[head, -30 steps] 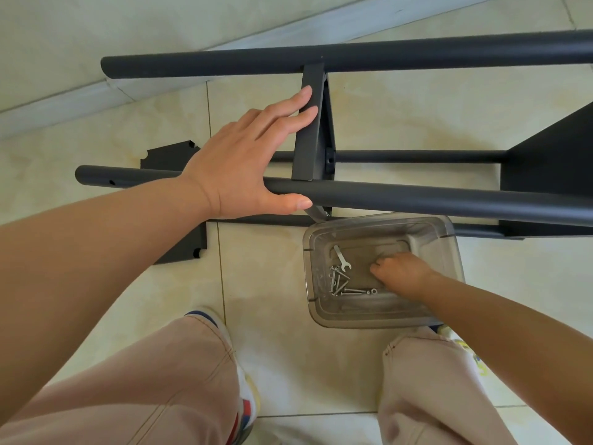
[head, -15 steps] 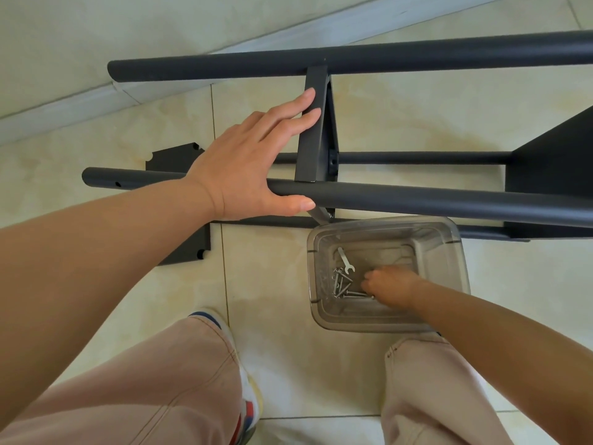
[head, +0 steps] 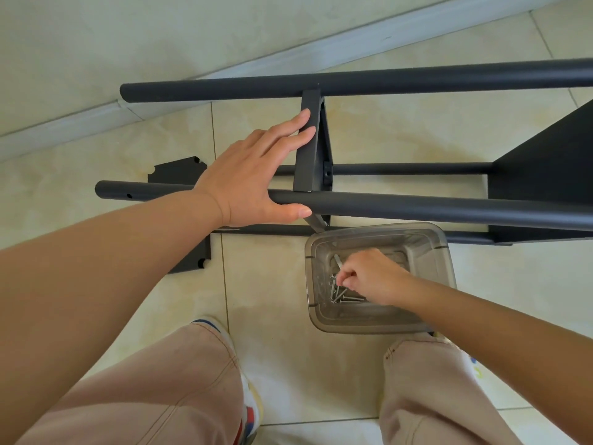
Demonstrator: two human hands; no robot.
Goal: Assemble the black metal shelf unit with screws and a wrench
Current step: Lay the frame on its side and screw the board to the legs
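The black metal shelf frame (head: 417, 209) lies on its side across the floor, its round tubes running left to right. My left hand (head: 256, 175) rests flat on it, fingers straight against the upright shelf panel (head: 309, 155), thumb along the near tube. Below the frame stands a clear plastic tub (head: 430, 248) holding several silver screws (head: 345, 297) and a small wrench (head: 337, 261). My right hand (head: 372, 277) reaches into the tub, its fingertips pinched on the wrench.
A loose black shelf plate (head: 179, 170) lies flat on the tiles under my left forearm. A second shelf panel (head: 545, 175) is fixed at the frame's right. The wall and skirting run along the far side. My knees and shoes are at the bottom.
My right hand has slid left inside the tub and closed its fingertips on the wrench. My left hand stays on the frame; the camera has shifted slightly.
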